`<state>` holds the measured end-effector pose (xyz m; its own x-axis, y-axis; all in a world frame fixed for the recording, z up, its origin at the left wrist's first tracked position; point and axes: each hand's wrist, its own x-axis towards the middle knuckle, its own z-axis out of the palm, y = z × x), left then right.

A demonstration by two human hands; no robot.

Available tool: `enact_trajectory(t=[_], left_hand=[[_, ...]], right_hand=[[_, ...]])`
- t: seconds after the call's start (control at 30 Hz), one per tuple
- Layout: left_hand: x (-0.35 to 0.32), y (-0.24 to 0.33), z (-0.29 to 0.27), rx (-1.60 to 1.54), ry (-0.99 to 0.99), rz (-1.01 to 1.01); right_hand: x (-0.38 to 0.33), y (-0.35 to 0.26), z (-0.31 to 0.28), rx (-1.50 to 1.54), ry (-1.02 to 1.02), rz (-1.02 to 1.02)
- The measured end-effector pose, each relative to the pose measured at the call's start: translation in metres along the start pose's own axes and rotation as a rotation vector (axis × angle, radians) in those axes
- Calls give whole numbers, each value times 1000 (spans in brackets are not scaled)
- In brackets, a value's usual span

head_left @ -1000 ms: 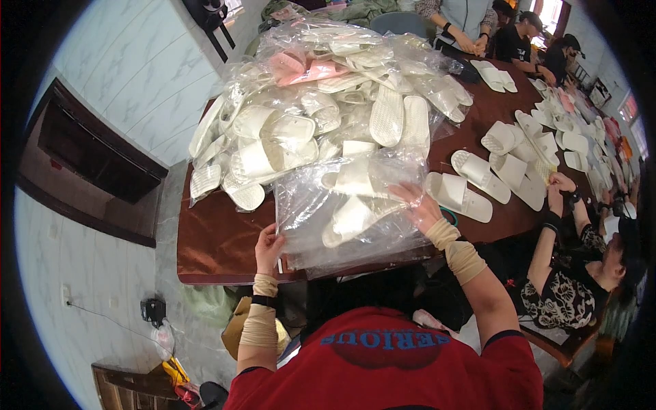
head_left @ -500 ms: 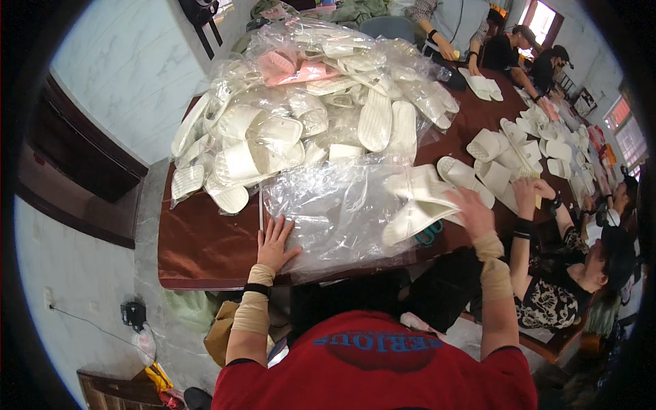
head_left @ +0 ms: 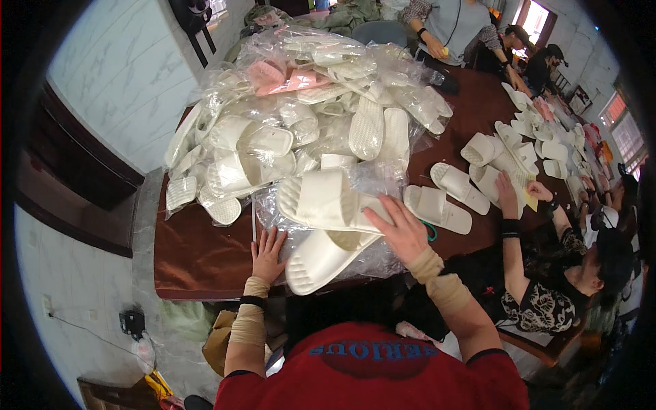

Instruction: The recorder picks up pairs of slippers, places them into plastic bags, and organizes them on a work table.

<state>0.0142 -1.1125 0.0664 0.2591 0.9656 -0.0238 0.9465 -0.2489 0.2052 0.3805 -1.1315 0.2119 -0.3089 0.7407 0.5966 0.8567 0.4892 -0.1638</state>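
My right hand [head_left: 403, 229] grips a pair of white slide slippers by their open ends, thumb and fingers around them. The upper slipper [head_left: 318, 199] lies over the lower slipper [head_left: 326, 258], both slanting leftward over a clear plastic bag [head_left: 372, 263] on the table. Beneath the slippers much of that bag is hidden. My left hand [head_left: 268, 254] rests flat with fingers spread at the bag's left edge, close to the toe ends. Just right of my right hand are two loose white slippers [head_left: 437, 208].
A heap of bagged white slippers [head_left: 253, 164] with a pink pair [head_left: 283, 78] covers the far side of the brown table [head_left: 198, 263]. On the right, a co-worker's hands [head_left: 509, 195] are at a pile of unbagged slippers [head_left: 523, 154]. Other people sit farther along.
My right hand has carried the slipper pair leftward over the clear bag, nearer my left hand. My left hand stays flat at the bag's edge. The two loose slippers are more exposed.
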Motion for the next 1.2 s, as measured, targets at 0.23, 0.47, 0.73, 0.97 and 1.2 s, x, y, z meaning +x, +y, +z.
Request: enact_trajectory(t=[0.23,0.47,0.73,0.97,1.2], left_hand=[[1,3,-11,-62,-17,-14],[4,47,-68,-212,492,74],[19,139,-45,-502,307,175],[40,130,-43,-271,309,320],[48,136,-64,-270,309,326]], right_hand=[[-55,53,74,-148,-435,84],[-60,139,27,-109,-93,518],[-88,153,38,-172,-291,557],[-102,157,16,-118,-159,759],[-87,97,45,-166,-326,208]])
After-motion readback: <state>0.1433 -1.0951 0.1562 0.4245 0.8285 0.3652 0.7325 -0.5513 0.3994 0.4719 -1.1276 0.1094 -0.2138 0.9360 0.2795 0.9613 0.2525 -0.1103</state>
